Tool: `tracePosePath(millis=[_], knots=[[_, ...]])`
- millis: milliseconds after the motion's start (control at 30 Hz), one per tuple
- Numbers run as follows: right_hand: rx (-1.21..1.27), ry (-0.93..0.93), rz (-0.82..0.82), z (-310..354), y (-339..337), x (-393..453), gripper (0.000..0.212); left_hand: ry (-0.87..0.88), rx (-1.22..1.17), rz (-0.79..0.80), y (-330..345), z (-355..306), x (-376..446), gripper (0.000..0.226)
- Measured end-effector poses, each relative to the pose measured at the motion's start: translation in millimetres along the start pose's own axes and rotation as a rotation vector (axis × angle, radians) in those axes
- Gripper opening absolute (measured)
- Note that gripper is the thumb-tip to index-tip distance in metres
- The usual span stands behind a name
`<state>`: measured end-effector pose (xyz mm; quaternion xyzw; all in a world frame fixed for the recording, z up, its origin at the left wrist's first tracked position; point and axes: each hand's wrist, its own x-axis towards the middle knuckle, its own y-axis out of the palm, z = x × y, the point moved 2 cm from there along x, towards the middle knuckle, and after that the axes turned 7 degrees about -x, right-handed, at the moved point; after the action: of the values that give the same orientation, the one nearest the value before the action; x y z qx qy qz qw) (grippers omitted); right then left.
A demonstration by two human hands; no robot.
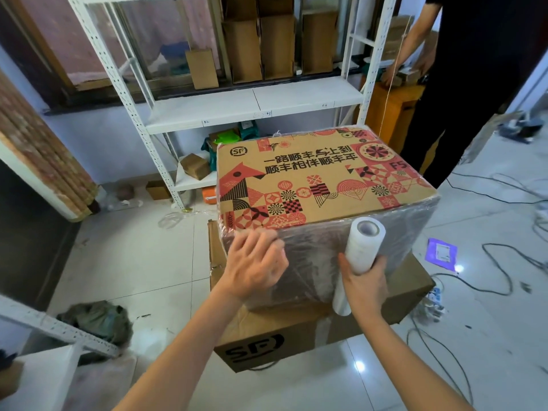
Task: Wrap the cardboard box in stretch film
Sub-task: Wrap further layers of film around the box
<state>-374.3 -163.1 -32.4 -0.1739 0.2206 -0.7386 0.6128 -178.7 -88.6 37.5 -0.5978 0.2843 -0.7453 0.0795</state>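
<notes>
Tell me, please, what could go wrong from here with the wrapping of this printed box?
The printed box sits on a lower carton and seems to overhang its left edge; a hard pull on the roll in the right hand might shift it. The left hand only presses the film at the near top edge, so the film could slip. Cables on the floor are a trip risk when circling.

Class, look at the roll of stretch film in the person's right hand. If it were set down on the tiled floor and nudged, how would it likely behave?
The roll of stretch film is a smooth cylinder, so on its side it would probably roll. Its open end shows a hollow core, suggesting it is fairly light and stiff. The right hand grips it alone, which fits that. Stood on end, it looks tall and narrow, so it may tip.
</notes>
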Motion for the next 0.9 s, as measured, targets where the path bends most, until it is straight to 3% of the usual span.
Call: tracePosePath(millis=[67,133,267,333,400,500,733,900], knots=[[0.003,0.008,-0.005,1,0,1,0.057,0.229,-0.058,0.156,11,-16,-11,0.011],[0.004,0.002,-0.014,3,-1,2,0.058,0.504,-0.057,0.465,29,-31,-30,0.019],[-0.020,-0.004,0.031,4,-3,6,0.058,0.979,0.294,0.961,62,-36,-75,0.040],[-0.054,-0.013,0.052,4,-5,8,0.059,1.039,0.469,1.097,78,-29,-91,0.052],[-0.085,-0.034,0.070,6,-8,9,0.060,1.054,0.654,1.120,91,-21,-102,0.068],[-0.103,-0.056,0.077,8,-11,8,0.061,1.179,0.837,1.002,108,-11,-118,0.079],[-0.123,-0.054,0.140,1,-17,8,0.073,1.229,0.765,1.009,115,-14,-134,0.064],[-0.167,-0.062,0.188,-1,-17,11,0.076,1.234,0.682,1.099,94,-16,-145,0.093]])
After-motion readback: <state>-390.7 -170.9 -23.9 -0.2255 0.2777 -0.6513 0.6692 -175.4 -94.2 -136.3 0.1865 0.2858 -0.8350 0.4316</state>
